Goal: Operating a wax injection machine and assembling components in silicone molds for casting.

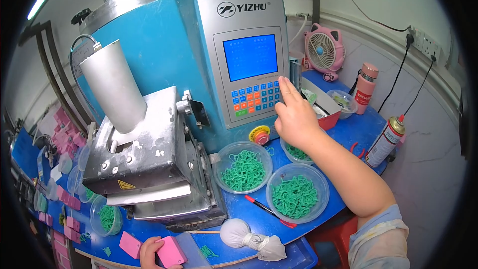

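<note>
My right hand (pixel 295 114) is raised to the right side of the control panel (pixel 209 35), its fingers stretched out and nothing seen in it. The fingertips are by the keypad (pixel 254 97), under a lit blue screen (pixel 250 57); whether they touch a key I cannot tell. At the lower edge, my left hand (pixel 149 253) is closed on a pink rubber block (pixel 172 251). Another pink block (pixel 130 245) lies just left of it. Beside the held block are a clear sheet (pixel 193 248) and a small green wax piece (pixel 208 252).
The teal machine (pixel 164 35) carries a metal clamp head (pixel 134 164) and a red stop button (pixel 261 137). Tubs of green wax pieces (pixel 244 171) (pixel 297 197) stand right of it. A red pen (pixel 269 210), a white cloth pouch (pixel 251 239), a spray can (pixel 386 142) and a pink fan (pixel 323 50) are around.
</note>
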A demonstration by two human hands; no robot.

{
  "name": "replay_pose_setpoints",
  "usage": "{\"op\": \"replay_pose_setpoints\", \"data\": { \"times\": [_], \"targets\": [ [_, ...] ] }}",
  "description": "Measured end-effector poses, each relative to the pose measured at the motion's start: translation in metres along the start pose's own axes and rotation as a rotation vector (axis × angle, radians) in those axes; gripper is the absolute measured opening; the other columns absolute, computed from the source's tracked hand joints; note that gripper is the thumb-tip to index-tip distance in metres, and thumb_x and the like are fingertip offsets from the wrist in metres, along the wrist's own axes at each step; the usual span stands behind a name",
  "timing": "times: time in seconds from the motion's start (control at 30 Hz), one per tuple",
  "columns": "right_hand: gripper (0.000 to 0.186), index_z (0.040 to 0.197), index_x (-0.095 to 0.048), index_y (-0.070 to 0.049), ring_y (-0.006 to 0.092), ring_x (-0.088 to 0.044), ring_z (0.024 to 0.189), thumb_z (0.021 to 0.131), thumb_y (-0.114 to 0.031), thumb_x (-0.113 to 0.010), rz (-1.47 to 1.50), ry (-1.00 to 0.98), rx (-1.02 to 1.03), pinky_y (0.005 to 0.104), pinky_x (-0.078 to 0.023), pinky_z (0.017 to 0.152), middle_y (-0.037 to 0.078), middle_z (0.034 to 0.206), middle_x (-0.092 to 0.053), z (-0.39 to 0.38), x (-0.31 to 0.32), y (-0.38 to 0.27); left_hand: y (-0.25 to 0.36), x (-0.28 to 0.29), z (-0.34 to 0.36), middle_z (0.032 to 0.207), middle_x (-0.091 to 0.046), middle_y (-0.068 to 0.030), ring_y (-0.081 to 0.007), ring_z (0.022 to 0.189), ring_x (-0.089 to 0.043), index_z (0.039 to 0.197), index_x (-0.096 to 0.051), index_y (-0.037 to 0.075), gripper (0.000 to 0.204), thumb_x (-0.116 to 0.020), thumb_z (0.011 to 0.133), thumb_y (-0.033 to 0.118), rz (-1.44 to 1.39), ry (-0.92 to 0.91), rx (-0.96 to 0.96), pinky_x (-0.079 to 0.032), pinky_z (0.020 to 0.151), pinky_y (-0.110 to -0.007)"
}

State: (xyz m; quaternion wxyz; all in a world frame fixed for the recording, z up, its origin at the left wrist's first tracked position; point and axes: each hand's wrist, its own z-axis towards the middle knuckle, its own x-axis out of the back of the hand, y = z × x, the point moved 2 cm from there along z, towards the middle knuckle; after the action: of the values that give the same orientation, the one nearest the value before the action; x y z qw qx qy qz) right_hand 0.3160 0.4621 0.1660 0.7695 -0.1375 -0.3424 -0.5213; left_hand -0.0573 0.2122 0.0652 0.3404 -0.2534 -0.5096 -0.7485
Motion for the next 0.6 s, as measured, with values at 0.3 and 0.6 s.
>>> {"op": "replay_pose_setpoints", "data": {
  "times": [0.3,0.6],
  "targets": [
    [0.017,0.073,-0.061,0.002,0.0302,-0.031,0.129,0.06,-0.009,-0.064,-0.013,-0.121,0.011,0.0359,-0.048,0.078,0.027,0.138,-0.027,-0.001,0.005,0.003,0.003,0.002,0.0,0.115,-0.053,-0.0177,-0.0328,0.11,-0.047,0.112,-0.053,0.001,0.071,-0.078,0.059,0.041,-0.004,0.008,-0.003,-0.036,0.095,-0.041],
    [0.03,0.097,-0.055,-0.002,0.0372,-0.038,0.119,0.069,-0.009,-0.061,0.305,0.093,-0.166,0.0403,-0.039,0.091,0.024,0.128,-0.039,-0.025,0.048,-0.038,0.002,0.001,0.002,0.121,-0.049,-0.0167,-0.033,0.112,-0.046,0.116,-0.051,0.002,0.068,-0.076,0.062,0.034,-0.016,-0.011,-0.058,-0.034,0.096,-0.041]
  ]
}}
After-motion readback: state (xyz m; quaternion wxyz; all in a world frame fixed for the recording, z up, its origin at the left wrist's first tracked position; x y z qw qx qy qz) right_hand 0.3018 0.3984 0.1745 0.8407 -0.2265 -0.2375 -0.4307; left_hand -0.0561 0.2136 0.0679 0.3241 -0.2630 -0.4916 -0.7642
